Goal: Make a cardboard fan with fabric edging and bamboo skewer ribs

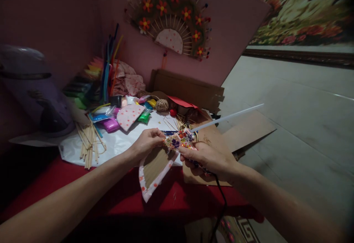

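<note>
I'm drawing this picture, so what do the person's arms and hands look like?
The left hand and right hand wear no gloves. The forearms are bare: no sleeves show, and I see no watch or bracelet. Parts of both hands are hidden, so I can't tell about rings.

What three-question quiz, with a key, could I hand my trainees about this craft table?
1. Which hand grips the flower-patterned tool with the black cord?

2. What edges the brown cardboard piece?
a) blue foil
b) pale spotted fabric
c) green rope

3. True or false: the ball of twine is hanging on the wall.

Key:
1. The right hand.
2. b
3. False; it lies on the red-covered table, beyond the hands.
</note>
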A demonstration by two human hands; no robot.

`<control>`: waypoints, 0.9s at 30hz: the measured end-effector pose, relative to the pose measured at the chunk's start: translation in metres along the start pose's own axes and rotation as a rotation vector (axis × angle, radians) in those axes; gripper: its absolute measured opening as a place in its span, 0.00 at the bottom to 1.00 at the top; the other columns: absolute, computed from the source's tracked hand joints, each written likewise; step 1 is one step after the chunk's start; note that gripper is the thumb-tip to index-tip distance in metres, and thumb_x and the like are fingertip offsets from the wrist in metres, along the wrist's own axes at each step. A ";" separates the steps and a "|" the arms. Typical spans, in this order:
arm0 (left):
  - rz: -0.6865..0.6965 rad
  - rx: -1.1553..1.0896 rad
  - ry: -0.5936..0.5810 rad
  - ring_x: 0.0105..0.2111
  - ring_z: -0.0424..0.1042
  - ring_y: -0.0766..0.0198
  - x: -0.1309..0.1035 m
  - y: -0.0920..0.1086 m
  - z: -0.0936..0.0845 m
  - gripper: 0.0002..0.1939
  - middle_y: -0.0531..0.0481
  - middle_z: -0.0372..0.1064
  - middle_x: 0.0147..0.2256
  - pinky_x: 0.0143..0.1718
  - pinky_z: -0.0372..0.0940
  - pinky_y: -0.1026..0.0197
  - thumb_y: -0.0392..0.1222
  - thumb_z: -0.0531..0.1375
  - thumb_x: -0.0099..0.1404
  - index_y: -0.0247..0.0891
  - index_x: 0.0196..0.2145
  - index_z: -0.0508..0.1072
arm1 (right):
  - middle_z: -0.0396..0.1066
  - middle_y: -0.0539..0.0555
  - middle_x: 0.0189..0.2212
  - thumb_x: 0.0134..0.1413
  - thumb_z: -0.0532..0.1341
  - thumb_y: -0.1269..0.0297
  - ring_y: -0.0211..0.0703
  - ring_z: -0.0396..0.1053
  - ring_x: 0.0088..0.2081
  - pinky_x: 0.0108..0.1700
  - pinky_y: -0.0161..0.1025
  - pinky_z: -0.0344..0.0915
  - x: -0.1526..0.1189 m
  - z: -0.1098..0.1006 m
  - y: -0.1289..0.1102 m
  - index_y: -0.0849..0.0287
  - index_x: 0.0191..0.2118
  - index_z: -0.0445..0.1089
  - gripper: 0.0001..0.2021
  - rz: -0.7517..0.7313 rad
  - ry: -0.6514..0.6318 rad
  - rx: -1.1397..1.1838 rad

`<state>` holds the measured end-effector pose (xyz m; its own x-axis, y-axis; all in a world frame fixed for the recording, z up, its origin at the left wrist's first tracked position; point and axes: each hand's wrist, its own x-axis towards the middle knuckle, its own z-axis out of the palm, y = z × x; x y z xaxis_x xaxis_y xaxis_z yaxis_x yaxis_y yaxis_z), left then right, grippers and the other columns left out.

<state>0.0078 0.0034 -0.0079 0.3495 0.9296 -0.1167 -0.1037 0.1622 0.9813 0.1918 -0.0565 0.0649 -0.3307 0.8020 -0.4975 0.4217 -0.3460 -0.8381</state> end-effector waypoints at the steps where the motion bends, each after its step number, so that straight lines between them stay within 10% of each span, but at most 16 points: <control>1: -0.002 0.001 -0.001 0.20 0.68 0.66 0.000 0.000 0.000 0.06 0.52 0.70 0.22 0.24 0.59 0.64 0.37 0.61 0.48 0.36 0.25 0.67 | 0.54 0.44 0.19 0.52 0.56 0.45 0.26 0.49 0.14 0.11 0.26 0.42 0.000 0.000 0.000 0.60 0.30 0.62 0.20 0.003 -0.002 0.001; 27: -0.016 -0.043 0.022 0.20 0.65 0.68 -0.003 0.002 0.004 0.06 0.54 0.67 0.21 0.22 0.55 0.65 0.34 0.60 0.46 0.35 0.25 0.66 | 0.54 0.44 0.20 0.48 0.58 0.41 0.25 0.49 0.15 0.12 0.24 0.41 -0.003 -0.006 0.003 0.59 0.32 0.62 0.22 0.066 0.056 0.057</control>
<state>0.0101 0.0002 -0.0053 0.3312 0.9337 -0.1360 -0.1384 0.1907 0.9718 0.1996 -0.0569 0.0651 -0.2552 0.8022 -0.5397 0.3920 -0.4244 -0.8162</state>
